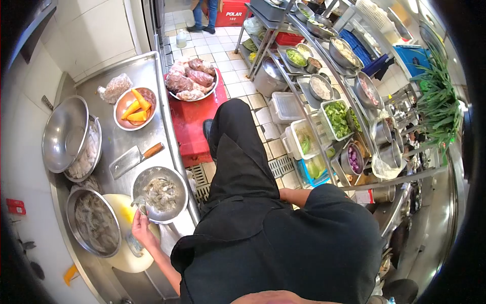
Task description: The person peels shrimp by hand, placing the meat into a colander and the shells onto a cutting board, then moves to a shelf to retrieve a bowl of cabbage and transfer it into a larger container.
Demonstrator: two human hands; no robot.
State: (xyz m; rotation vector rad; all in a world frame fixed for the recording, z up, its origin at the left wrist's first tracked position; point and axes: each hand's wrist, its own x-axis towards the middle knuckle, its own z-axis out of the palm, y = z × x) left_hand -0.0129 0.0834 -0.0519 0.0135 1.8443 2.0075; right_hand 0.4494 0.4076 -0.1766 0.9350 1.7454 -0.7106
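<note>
My left hand (142,230) pinches a grey raw shrimp (139,200) at the left rim of a perforated metal colander (185,195). More shrimp (161,194) lie inside the colander. Below my fingers is a round pale cutting board (144,264) with a yellow smear and some shrimp scraps. A metal bowl (68,213) full of grey shrimp stands left of the board. Farther up the counter lies a cleaver (126,162) with a wooden handle. On my right side only some forearm or wrist shows beside my hip; the fingers are hidden.
On the steel counter (152,91) sit an orange bowl (121,123) with orange-yellow pieces, a bagged item (115,88) and a large metal bowl (65,134). A basin of meat (192,78) rests on a red box (195,137). Shelves (324,66) of ingredients stand right. A person's legs (207,15) appear ahead.
</note>
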